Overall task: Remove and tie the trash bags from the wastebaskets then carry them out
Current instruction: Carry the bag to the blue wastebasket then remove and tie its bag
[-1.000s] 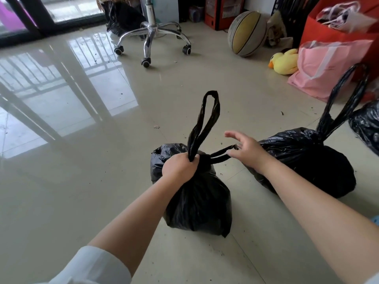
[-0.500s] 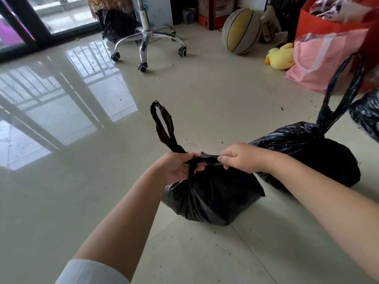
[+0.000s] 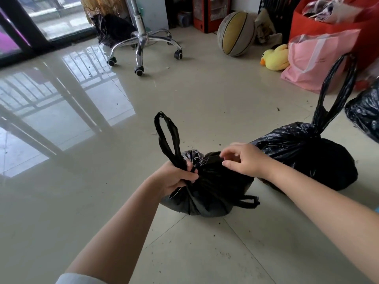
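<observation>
We tie a black trash bag (image 3: 213,185) on the floor (image 3: 205,95).
Our left hand (image 3: 176,177) grips its gathered neck below one handle loop (image 3: 167,136); our right hand (image 3: 244,158) hovers above, fingers loosely spread, holding nothing.

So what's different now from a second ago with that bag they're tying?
The right hand has let go of its handle loop, which dropped to the floor beside the near bag; its fingers now hover open above the bag. The left hand still grips the other loop, now leaning left. The far bag hasn't moved.
</observation>
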`<action>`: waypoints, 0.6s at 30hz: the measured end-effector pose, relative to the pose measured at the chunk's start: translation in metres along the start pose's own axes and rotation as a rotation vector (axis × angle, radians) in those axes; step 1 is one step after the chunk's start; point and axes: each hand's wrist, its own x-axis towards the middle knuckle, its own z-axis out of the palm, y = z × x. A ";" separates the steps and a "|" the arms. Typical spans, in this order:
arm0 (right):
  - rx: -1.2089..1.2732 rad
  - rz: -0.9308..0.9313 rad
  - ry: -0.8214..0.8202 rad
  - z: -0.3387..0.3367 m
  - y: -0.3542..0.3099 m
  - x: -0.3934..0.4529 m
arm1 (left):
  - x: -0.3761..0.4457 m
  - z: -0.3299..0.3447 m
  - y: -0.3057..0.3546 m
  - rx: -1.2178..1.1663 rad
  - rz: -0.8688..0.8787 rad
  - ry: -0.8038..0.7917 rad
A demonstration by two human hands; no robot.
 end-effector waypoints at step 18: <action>-0.231 -0.080 -0.110 0.038 -0.018 0.004 | 0.012 0.024 -0.007 0.620 0.340 0.654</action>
